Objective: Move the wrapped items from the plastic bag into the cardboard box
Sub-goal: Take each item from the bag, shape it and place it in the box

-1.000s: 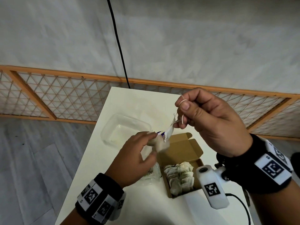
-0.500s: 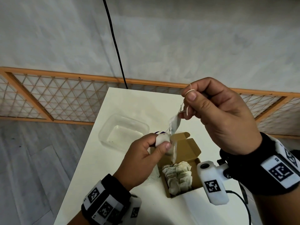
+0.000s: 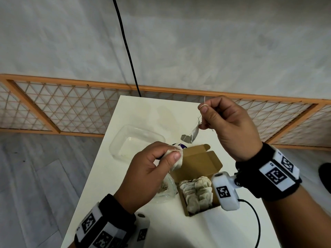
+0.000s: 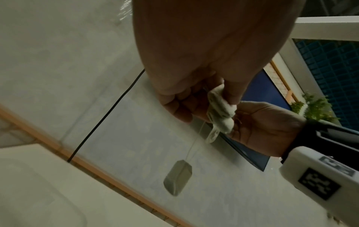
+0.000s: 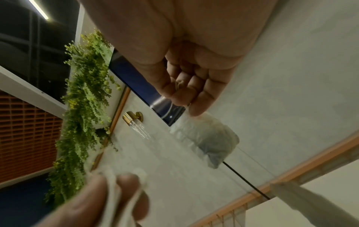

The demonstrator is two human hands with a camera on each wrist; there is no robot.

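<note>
I've got 1 tea bag (image 3: 176,158) pinched between thumb and fingers of my left hand (image 3: 146,174), held up over the table just left of the cardboard box's (image 3: 197,163) open flap. A second tea bag (image 3: 192,136) dangles from my right hand (image 3: 231,126), whose thumb and forefinger are curled tight on its string (image 3: 204,104), which loops over my thumb tip. The 2 look tangled: in the left wrist view a thread runs down from my left fingers to a paper tag (image 4: 177,176) swinging free. So I'd call this the separating step, mid-transfer, both bags in the air and neither in the box yet. The box already holds a packed row of wrapped items (image 3: 197,192) at its near end, with room behind them. The plastic bag (image 3: 165,187) lies crumpled on the white table (image 3: 107,185) beside the box, a few items showing through it. A clear tray (image 3: 136,140) sits farther back. Next, as I judge it, I need to tease the strings apart gently, then lower each bag into the free space, minding that a tug could tear the paper.
</note>
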